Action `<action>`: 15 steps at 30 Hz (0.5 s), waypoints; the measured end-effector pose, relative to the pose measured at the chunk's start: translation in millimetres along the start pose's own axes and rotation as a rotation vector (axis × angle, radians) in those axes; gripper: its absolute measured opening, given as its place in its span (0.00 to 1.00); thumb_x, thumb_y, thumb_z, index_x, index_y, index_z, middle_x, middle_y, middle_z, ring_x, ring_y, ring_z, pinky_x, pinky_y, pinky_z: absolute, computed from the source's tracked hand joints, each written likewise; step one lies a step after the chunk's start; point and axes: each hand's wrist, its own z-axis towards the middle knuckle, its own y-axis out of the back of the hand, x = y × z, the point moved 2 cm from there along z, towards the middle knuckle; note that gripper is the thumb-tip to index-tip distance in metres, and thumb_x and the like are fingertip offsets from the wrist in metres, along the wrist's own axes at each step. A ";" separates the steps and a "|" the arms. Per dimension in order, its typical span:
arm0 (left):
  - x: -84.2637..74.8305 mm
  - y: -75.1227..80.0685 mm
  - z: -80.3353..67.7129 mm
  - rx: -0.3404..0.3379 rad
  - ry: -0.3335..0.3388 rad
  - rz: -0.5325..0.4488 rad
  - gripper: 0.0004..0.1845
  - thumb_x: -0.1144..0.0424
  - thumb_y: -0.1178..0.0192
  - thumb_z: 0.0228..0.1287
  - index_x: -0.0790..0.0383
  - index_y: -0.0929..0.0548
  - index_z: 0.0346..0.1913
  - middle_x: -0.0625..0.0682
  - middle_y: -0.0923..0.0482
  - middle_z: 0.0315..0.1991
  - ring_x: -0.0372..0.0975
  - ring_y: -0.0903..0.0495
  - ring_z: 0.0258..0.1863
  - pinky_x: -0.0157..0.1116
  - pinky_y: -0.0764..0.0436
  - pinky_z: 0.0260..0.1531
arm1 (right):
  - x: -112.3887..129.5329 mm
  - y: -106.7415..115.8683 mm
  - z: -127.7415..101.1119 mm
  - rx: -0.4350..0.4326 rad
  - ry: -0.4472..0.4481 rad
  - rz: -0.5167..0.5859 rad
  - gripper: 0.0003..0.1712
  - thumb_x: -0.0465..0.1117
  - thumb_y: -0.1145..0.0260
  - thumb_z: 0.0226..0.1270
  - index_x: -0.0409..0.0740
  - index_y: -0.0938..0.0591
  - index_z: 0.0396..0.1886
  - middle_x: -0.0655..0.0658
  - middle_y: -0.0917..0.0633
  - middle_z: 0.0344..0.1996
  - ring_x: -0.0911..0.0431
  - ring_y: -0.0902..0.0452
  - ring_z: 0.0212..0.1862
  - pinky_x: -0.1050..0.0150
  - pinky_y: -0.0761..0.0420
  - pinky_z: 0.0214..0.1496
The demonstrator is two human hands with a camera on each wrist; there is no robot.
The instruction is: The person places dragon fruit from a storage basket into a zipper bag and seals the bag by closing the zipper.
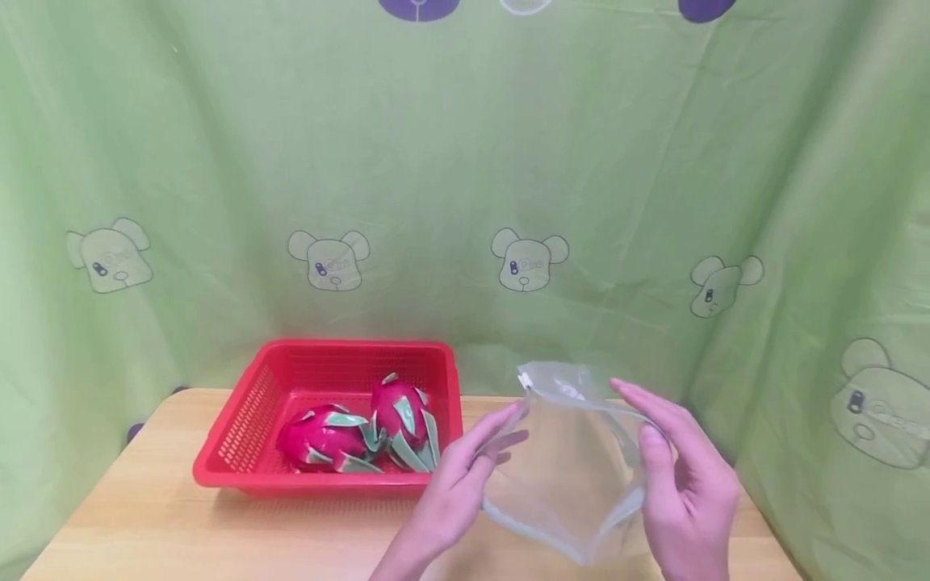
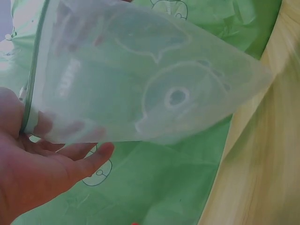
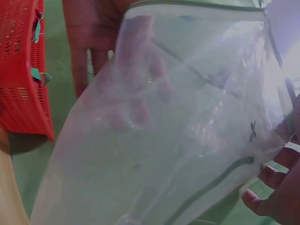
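A clear plastic zip bag (image 1: 559, 476) is held up in front of me over the table, its mouth spread wide toward the head camera. My left hand (image 1: 465, 476) holds the left side of the rim between thumb and fingers; the left wrist view shows those fingers (image 2: 89, 161) behind the film. On the opposite side my right hand (image 1: 686, 476) grips the rim, thumb on the near side and the forefinger stretched along the outside. A small white slider (image 1: 525, 381) sits at the bag's upper left corner. Nothing shows inside the bag.
Left of my hands, a red plastic basket (image 1: 240, 480) stands on the wooden table (image 1: 152, 528). Two pink dragon fruits lie in it, one on the left (image 1: 320, 436) and one on the right (image 1: 395, 407). A green curtain (image 1: 436, 161) with bear prints hangs around the table.
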 end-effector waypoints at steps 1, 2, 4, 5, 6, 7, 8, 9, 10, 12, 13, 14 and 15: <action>0.7 -0.1 -0.2 0.000 0.001 0.000 0.30 0.75 0.61 0.79 0.50 0.34 0.78 0.48 0.32 0.75 0.46 0.23 0.66 0.50 0.25 0.66 | -5.4 0.3 -2.7 0.019 -0.020 -0.012 0.20 0.15 0.51 0.67 0.20 0.20 0.54 0.33 0.14 0.53 0.52 0.21 0.61 0.65 0.27 0.67; 1.4 -0.2 -0.3 -0.001 0.004 0.004 0.29 0.73 0.61 0.81 0.50 0.34 0.78 0.48 0.32 0.75 0.45 0.23 0.66 0.49 0.25 0.66 | -10.8 0.5 -5.3 0.036 -0.042 -0.019 0.20 0.16 0.50 0.68 0.20 0.20 0.55 0.33 0.14 0.54 0.52 0.21 0.62 0.65 0.27 0.67; 3.2 -0.3 -0.3 -0.004 0.004 0.013 0.27 0.70 0.60 0.82 0.50 0.35 0.78 0.48 0.32 0.75 0.45 0.23 0.66 0.47 0.25 0.66 | -20.6 0.7 -10.0 0.076 -0.096 -0.050 0.20 0.17 0.49 0.70 0.23 0.19 0.57 0.34 0.15 0.54 0.52 0.22 0.63 0.66 0.27 0.67; 4.5 -0.3 -0.3 -0.006 0.008 0.016 0.27 0.69 0.59 0.83 0.50 0.35 0.79 0.49 0.32 0.75 0.45 0.24 0.66 0.46 0.25 0.66 | -24.8 0.6 -11.7 0.100 -0.139 -0.058 0.20 0.19 0.48 0.72 0.26 0.19 0.58 0.36 0.14 0.56 0.52 0.23 0.64 0.66 0.28 0.68; 6.1 -0.2 -0.1 -0.006 0.010 0.019 0.26 0.68 0.60 0.83 0.50 0.36 0.79 0.49 0.32 0.75 0.47 0.24 0.67 0.46 0.25 0.66 | -28.6 0.2 -12.8 0.124 -0.181 -0.063 0.21 0.20 0.48 0.74 0.30 0.18 0.60 0.38 0.15 0.57 0.52 0.23 0.65 0.66 0.29 0.69; 7.7 0.1 0.0 -0.010 0.014 0.022 0.26 0.67 0.60 0.84 0.50 0.37 0.79 0.48 0.31 0.74 0.47 0.24 0.66 0.46 0.25 0.66 | -31.7 -0.3 -13.6 0.149 -0.225 -0.068 0.21 0.22 0.47 0.75 0.34 0.18 0.61 0.40 0.15 0.58 0.53 0.24 0.66 0.67 0.29 0.69; 9.3 0.7 0.1 -0.013 0.017 0.024 0.26 0.67 0.60 0.84 0.50 0.37 0.79 0.48 0.31 0.74 0.48 0.23 0.66 0.46 0.24 0.65 | -34.4 -0.8 -14.3 0.174 -0.268 -0.071 0.21 0.24 0.46 0.77 0.37 0.18 0.63 0.42 0.15 0.60 0.53 0.25 0.67 0.67 0.30 0.69; 11.0 1.5 0.4 -0.015 0.021 0.022 0.26 0.66 0.60 0.84 0.50 0.37 0.80 0.49 0.30 0.74 0.49 0.24 0.66 0.47 0.24 0.65 | -36.6 -1.2 -14.5 0.200 -0.305 -0.078 0.21 0.26 0.46 0.78 0.40 0.18 0.64 0.43 0.16 0.61 0.53 0.25 0.68 0.68 0.30 0.70; 12.6 2.6 0.8 -0.021 0.029 0.020 0.26 0.65 0.60 0.84 0.50 0.37 0.79 0.49 0.30 0.74 0.50 0.24 0.66 0.48 0.24 0.65 | -38.7 -1.6 -14.7 0.221 -0.341 -0.081 0.21 0.28 0.45 0.79 0.43 0.18 0.65 0.45 0.16 0.62 0.54 0.26 0.68 0.68 0.31 0.70; 15.5 5.5 1.6 -0.037 0.033 0.023 0.25 0.65 0.60 0.84 0.51 0.37 0.79 0.51 0.30 0.73 0.52 0.24 0.66 0.51 0.24 0.64 | -42.7 -2.3 -14.9 0.238 -0.404 -0.087 0.20 0.32 0.46 0.81 0.47 0.18 0.65 0.48 0.17 0.62 0.58 0.23 0.63 0.70 0.28 0.66; 16.6 7.3 2.0 -0.047 0.039 0.027 0.25 0.65 0.59 0.84 0.52 0.36 0.79 0.51 0.29 0.73 0.52 0.23 0.66 0.51 0.24 0.64 | -44.3 -2.4 -14.6 0.233 -0.424 -0.092 0.20 0.33 0.46 0.81 0.47 0.18 0.65 0.49 0.17 0.62 0.59 0.22 0.62 0.71 0.28 0.65; 17.6 9.0 2.6 -0.055 0.047 0.029 0.25 0.65 0.59 0.84 0.52 0.35 0.78 0.51 0.29 0.73 0.51 0.23 0.66 0.50 0.24 0.64 | -45.9 -2.2 -13.9 0.221 -0.435 -0.094 0.20 0.34 0.47 0.82 0.46 0.18 0.65 0.49 0.16 0.62 0.59 0.22 0.61 0.71 0.27 0.64; 18.5 10.7 3.3 -0.061 0.053 0.034 0.25 0.64 0.58 0.84 0.51 0.34 0.78 0.51 0.29 0.73 0.50 0.23 0.66 0.49 0.23 0.64 | -47.3 -1.7 -13.1 0.200 -0.443 -0.095 0.19 0.34 0.48 0.82 0.45 0.18 0.64 0.48 0.16 0.61 0.59 0.22 0.60 0.71 0.27 0.64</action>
